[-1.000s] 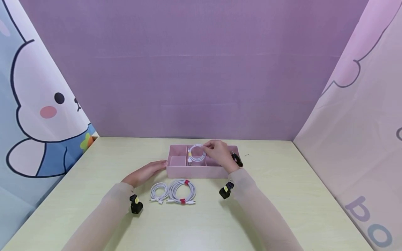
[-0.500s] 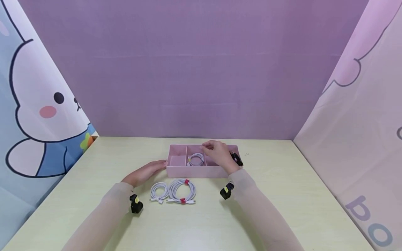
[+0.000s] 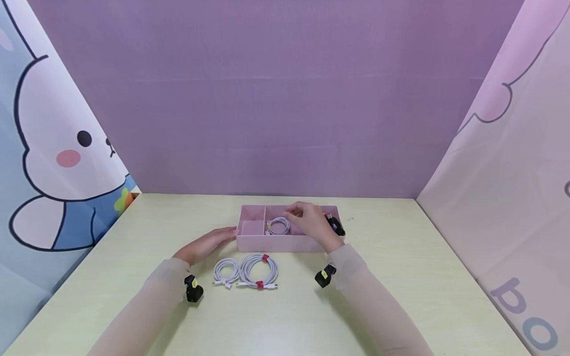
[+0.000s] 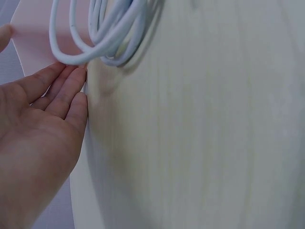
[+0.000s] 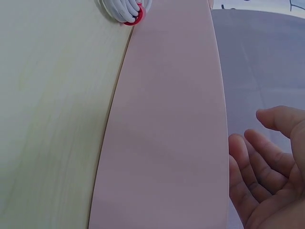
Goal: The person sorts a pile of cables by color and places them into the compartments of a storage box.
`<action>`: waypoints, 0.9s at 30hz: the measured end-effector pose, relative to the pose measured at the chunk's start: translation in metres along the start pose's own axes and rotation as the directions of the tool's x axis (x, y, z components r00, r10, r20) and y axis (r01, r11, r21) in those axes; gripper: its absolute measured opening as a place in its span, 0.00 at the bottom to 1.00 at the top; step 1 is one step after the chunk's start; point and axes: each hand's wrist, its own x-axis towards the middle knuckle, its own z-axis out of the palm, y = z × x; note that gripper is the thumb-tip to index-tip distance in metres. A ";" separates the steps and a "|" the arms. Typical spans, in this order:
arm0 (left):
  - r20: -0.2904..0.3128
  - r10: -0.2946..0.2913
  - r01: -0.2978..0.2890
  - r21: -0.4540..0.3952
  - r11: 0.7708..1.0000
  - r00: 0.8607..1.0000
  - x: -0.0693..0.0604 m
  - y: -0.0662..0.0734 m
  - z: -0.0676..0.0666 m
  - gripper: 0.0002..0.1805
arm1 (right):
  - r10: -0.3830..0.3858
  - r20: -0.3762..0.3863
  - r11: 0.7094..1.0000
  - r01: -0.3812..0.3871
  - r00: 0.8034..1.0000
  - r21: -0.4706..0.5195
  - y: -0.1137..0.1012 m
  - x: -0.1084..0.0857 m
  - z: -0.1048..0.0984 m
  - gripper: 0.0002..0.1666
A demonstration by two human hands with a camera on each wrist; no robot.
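A pink divided box (image 3: 278, 244) stands on the table. Straight fingers of my left hand (image 3: 208, 245) touch its left end; in the left wrist view that hand (image 4: 45, 129) has its palm showing. Over the box's right part hovers my right hand (image 3: 313, 225). In the right wrist view, this hand (image 5: 271, 176) has its thumb apart from its loosely bent fingers and holds nothing. A coiled white cable (image 3: 287, 227) with a yellow tie lies in the middle compartment. Black cables (image 3: 335, 225) sit at the box's right end, partly hidden by my right hand.
In front of the box lie a small coiled white cable (image 3: 226, 272) and a larger white coil (image 3: 274, 269) with red ties, side by side. A purple cloth (image 3: 276, 99) hangs behind the table, with printed cloths on both sides.
My right hand has let go of the white cable with the yellow tie, which dropped into the middle compartment. That hand then shifted slightly right. My left hand stays put.
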 end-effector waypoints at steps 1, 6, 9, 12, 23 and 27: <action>0.001 0.001 -0.001 0.000 1.000 1.000 0.000 0.000 0.000 0.40 | 0.002 0.001 1.000 -0.002 1.000 0.003 0.000 -0.001 0.000 0.14; 0.001 0.006 -0.006 -0.002 1.000 1.000 0.001 -0.001 0.000 0.42 | -0.002 -0.004 1.000 0.002 1.000 0.002 -0.001 -0.003 -0.001 0.12; -0.001 0.007 -0.007 0.001 1.000 1.000 0.001 -0.001 0.000 0.42 | -0.008 -0.001 1.000 0.008 1.000 0.009 -0.001 -0.004 -0.001 0.13; 0.001 0.006 -0.006 0.004 1.000 1.000 0.001 -0.001 0.000 0.42 | -0.014 0.005 1.000 0.014 1.000 0.018 -0.002 -0.006 -0.001 0.13; 0.019 0.019 -0.019 -0.001 1.000 1.000 0.000 -0.001 -0.001 0.40 | -0.045 0.028 0.999 0.044 0.999 0.029 -0.003 -0.013 -0.002 0.12; 0.017 0.016 -0.016 0.005 1.000 1.000 0.001 -0.002 -0.002 0.40 | -0.051 0.024 0.998 0.051 0.998 0.023 -0.004 -0.015 -0.002 0.10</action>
